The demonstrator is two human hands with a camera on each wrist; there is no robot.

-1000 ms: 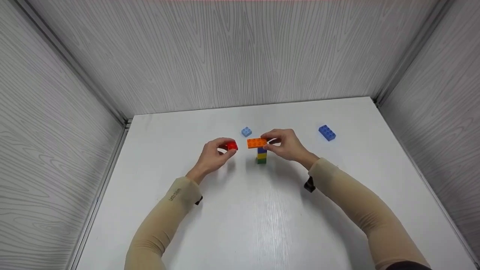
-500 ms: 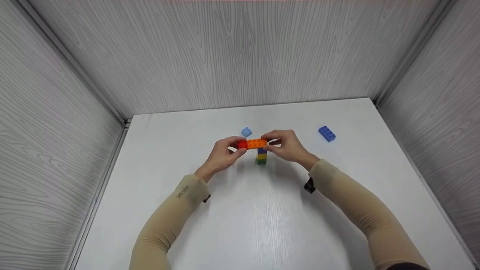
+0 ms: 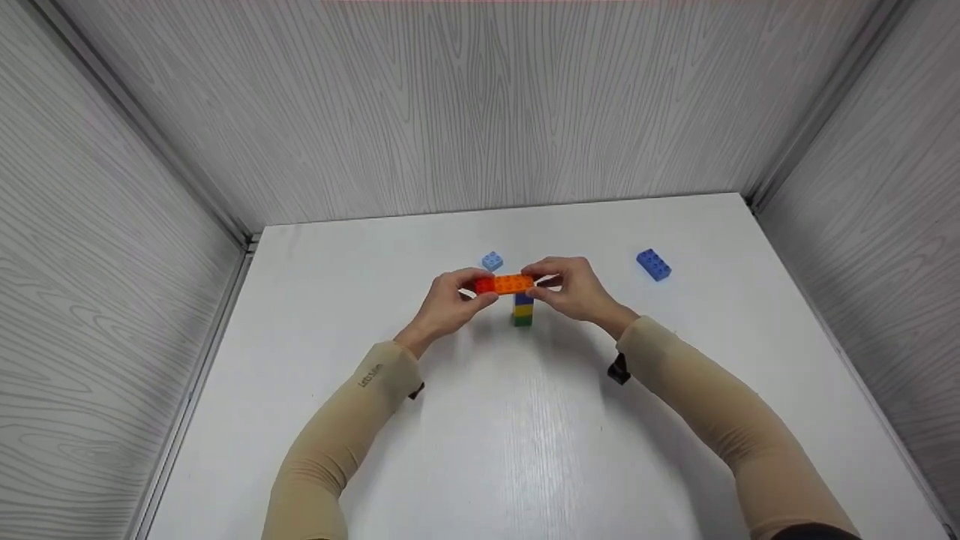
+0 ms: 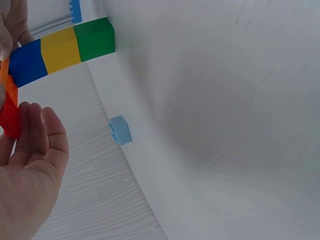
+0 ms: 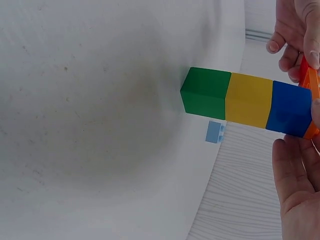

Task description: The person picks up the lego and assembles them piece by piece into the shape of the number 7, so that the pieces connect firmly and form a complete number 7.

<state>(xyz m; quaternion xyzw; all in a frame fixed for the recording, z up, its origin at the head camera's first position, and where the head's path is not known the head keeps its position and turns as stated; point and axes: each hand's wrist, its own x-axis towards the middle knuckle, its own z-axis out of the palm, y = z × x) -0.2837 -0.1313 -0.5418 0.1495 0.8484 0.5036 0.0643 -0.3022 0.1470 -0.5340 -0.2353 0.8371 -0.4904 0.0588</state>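
An upright tower [image 3: 523, 310] of green, yellow and blue bricks stands mid-table, green at the bottom. Across its blue brick [image 5: 290, 109] lies a longer, flat orange brick [image 3: 514, 283], overhanging to the left. Thumb and fingers of my right hand [image 3: 576, 289] pinch the orange brick's right end, over the tower. My left hand [image 3: 448, 302] pinches a small red brick [image 3: 484, 285] right against the orange brick's left end. In the left wrist view, fingertips [image 4: 31, 112] are beside the red brick [image 4: 12, 120]; part of it lies outside the frame.
Behind the hands sits a small light-blue brick [image 3: 492, 261]. Farther right on the white table [image 3: 525, 450] lies a longer blue brick [image 3: 653, 265]. Grey wood-grain panels [image 3: 480, 105] enclose the back and both sides.
My left hand has moved right, bringing the red brick from apart up against the orange brick's left end. My right hand has stayed on the orange brick over the tower.
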